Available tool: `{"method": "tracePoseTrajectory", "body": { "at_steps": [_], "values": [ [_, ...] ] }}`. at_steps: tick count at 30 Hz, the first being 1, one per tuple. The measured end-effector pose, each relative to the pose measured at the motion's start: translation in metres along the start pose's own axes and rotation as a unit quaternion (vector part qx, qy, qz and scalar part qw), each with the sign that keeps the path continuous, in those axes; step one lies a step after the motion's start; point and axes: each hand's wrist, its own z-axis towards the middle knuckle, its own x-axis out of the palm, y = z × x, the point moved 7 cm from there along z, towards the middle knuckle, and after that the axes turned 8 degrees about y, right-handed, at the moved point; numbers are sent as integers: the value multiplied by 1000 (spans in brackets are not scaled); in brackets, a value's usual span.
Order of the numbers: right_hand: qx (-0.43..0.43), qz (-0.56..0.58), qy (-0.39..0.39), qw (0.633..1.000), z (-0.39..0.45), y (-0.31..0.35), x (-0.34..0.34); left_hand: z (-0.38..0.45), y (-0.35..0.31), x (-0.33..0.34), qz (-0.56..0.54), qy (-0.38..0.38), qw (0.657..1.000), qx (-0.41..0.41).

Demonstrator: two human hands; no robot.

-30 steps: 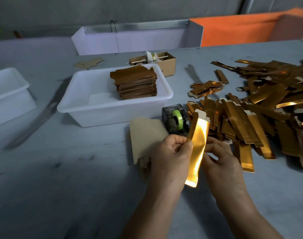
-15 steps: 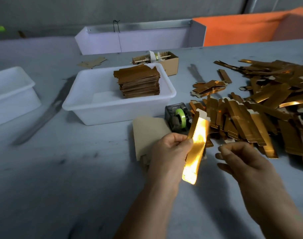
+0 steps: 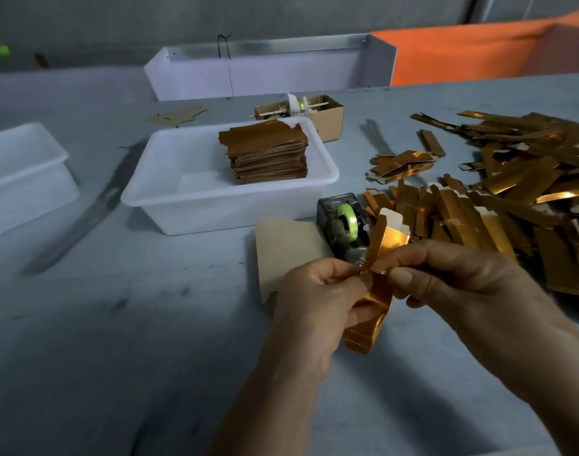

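Observation:
A flat gold foil carton blank (image 3: 377,291) stands on end between my two hands, its white-backed top flaps above my fingers. My left hand (image 3: 317,301) grips its left edge and lower half. My right hand (image 3: 446,278) pinches its upper middle from the right with thumb and forefinger. Just behind the blank sits a tape dispenser (image 3: 344,225) with a green roll. A big heap of gold blanks (image 3: 512,192) spreads over the table to the right. A neat stack of brown blanks (image 3: 268,153) lies in the white tub (image 3: 169,202).
A beige card sheet (image 3: 288,255) lies under my left hand. A second white tub (image 3: 21,172) stands at the far left. Behind are a small cardboard box (image 3: 327,116) with tools, a white bin (image 3: 268,70) and an orange panel (image 3: 479,51).
My right hand, which had let go and hung open beside the blank, has come back and pinches its upper part. My left hand has slid lower on the blank.

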Motion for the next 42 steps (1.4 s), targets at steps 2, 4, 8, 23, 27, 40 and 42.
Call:
{"method": "tracePoseTrajectory", "body": {
  "at_steps": [2, 4, 8, 23, 27, 40, 42],
  "values": [
    [-13, -25, -1, 1000, 2, 0, 2, -1, -1, 3, -18, 19, 1000, 1],
    [-11, -47, -6, 999, 4, -1, 3, -2, -1, 4, -37, 30, 999, 2],
    [15, -121, -38, 992, 4, -4, -1, -4, -2, 5, -51, 55, 997, 7],
    [32, -201, -108, 973, 1, -7, 1, -8, 2, 4, -12, 0, 998, 62],
    [30, -266, -141, 953, -5, -1, 2, -17, -4, 7, 108, -93, 981, 132],
    [105, -279, -141, 944, -5, -23, -16, -38, -22, -6, 117, -187, 947, 232],
    [97, -109, -131, 980, -6, -30, -16, -38, -23, -4, 107, -174, 952, 227]
  ]
}}
